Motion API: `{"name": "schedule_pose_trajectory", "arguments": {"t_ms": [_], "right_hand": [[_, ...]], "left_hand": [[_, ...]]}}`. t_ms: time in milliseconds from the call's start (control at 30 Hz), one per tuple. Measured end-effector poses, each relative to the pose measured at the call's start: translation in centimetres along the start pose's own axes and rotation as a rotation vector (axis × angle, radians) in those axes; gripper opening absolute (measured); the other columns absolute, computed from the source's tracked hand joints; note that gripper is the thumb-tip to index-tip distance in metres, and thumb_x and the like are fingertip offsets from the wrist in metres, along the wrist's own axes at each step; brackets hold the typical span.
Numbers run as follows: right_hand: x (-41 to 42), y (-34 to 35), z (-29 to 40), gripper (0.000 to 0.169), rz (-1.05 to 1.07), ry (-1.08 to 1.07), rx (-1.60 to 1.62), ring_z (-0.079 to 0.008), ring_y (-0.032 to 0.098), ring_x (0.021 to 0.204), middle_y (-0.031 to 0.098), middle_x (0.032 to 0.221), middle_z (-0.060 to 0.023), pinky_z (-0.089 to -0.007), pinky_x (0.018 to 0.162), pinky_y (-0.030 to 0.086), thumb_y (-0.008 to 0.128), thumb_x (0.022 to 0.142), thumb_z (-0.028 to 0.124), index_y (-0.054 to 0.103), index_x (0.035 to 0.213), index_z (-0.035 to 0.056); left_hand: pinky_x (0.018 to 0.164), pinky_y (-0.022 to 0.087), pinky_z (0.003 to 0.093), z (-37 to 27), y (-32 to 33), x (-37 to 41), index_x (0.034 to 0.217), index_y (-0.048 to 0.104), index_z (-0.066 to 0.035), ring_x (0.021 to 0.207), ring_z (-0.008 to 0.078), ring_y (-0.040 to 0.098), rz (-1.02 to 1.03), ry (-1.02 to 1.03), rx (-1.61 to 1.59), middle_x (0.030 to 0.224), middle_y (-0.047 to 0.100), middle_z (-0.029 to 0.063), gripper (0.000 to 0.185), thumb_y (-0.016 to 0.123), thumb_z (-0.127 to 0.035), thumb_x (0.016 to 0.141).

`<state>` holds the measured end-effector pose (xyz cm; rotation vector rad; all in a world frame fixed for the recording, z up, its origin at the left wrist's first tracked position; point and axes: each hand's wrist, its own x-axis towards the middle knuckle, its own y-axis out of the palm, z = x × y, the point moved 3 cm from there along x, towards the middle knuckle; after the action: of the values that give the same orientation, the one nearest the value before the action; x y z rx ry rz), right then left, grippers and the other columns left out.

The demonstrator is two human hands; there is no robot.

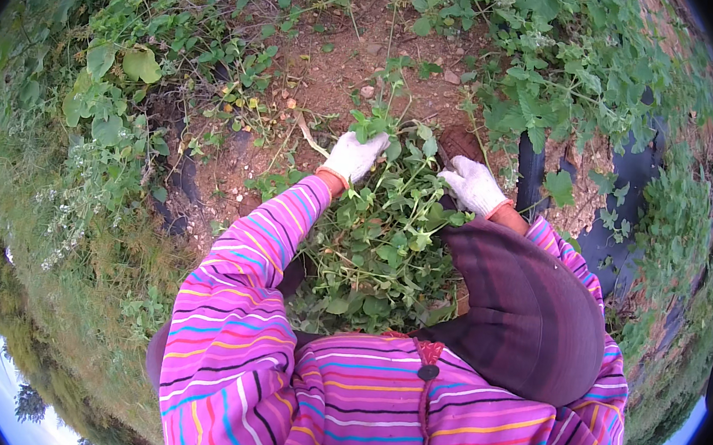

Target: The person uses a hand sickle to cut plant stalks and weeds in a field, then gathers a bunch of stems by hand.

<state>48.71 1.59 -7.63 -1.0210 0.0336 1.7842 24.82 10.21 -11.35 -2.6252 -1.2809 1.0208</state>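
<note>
My left hand [355,156], in a white knit glove with an orange cuff, is closed on leafy green stems [372,124] at the top of a plant heap. The heap of green weeds [388,225] lies between my knees, its leaves tangled together. To the right, my right hand [476,186], gloved the same way, is curled around a dark, narrow hand tool [444,158]. Leaves and fingers hide most of this tool, so its exact kind cannot be told. Its visible part points up toward the soil beyond the heap.
Reddish stony soil [341,47] lies ahead. Black plastic mulch sheet [631,178], torn in places, runs along the right. Broad-leaved vines [565,62] crowd the upper right, and tangled weeds [112,89] the left. My bent knee [522,303] in dark striped cloth is beside my right arm.
</note>
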Motion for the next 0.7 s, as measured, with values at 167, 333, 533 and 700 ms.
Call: {"name": "schedule_pose_trajectory", "arguments": {"t_ms": [167,333,533,700], "right_hand": [[0.3,0.4,-0.7,0.038,-0.025,0.023,0.074,-0.038,0.06,0.075,0.058,0.078,-0.0227,-0.044,0.066,0.046,0.059,0.083,0.037,0.055,0.084,-0.0009],[0.2,0.1,-0.6,0.038,-0.071,-0.009,-0.027,-0.0421,0.058,0.082,0.059,0.083,-0.0236,-0.0462,0.069,0.044,0.058,0.083,0.038,0.055,0.085,-0.0004],[1.3,0.7,-1.3,0.038,-0.097,-0.16,-0.098,-0.0431,0.057,0.082,0.06,0.083,-0.0232,-0.0461,0.07,0.045,0.059,0.084,0.037,0.056,0.09,-0.0008],[0.3,0.1,0.5,0.037,-0.022,0.072,-0.003,-0.0319,0.062,0.072,0.061,0.076,-0.0214,-0.0412,0.065,0.047,0.059,0.084,0.034,0.054,0.086,-0.0026]], "left_hand": [[0.07,0.052,0.0431,-2.9,7.1,-11.8,0.101,0.065,-0.012,0.082,0.0331,0.065,0.762,0.274,0.813,0.087,0.067,0.0135,0.029,0.055,-0.029,0.081],[0.072,0.052,0.0433,-7.9,3.5,-6.2,0.103,0.065,-0.008,0.084,0.0332,0.065,0.689,0.093,0.9,0.089,0.065,0.0183,0.043,0.057,-0.043,0.079],[0.079,0.051,0.0453,-3.9,-4.5,6.4,0.119,0.054,-0.011,0.093,0.0362,0.062,-0.226,-0.066,0.858,0.118,0.055,0.0169,0.053,0.059,-0.047,0.08],[0.084,0.05,0.0457,-0.6,-3.8,10.8,0.106,0.062,-0.006,0.097,0.0362,0.062,-0.25,-0.312,0.73,0.108,0.063,0.018,0.037,0.057,-0.033,0.082]]}}
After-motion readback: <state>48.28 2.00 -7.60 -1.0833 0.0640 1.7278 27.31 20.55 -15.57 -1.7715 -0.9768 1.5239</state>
